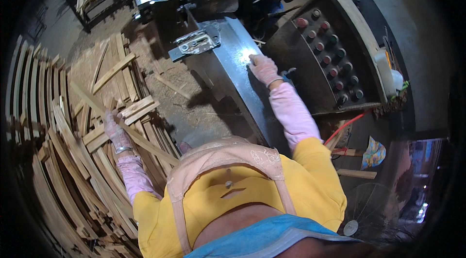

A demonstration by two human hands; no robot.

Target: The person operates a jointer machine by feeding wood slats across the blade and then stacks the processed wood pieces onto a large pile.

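Observation:
My left hand (114,131), in a pale knitted glove, is closed round a long wooden strip (149,145). The strip slants from above the wood pile at the left to beside my apron. My right hand (265,70), gloved too, rests on the shiny metal bed (238,59) of a machine. Its fingers lie against the metal with the index finger stretched forward, and no object shows in it. A metal guide fitting (196,43) sits on the bed, ahead and to the left of that hand.
Stacked wooden strips (104,146) fill the left side. Right of the bed stands a control panel (330,54) with several red and dark buttons. Sawdust (182,85) and offcuts cover the floor between pile and machine. A red hose (347,124) runs below the panel.

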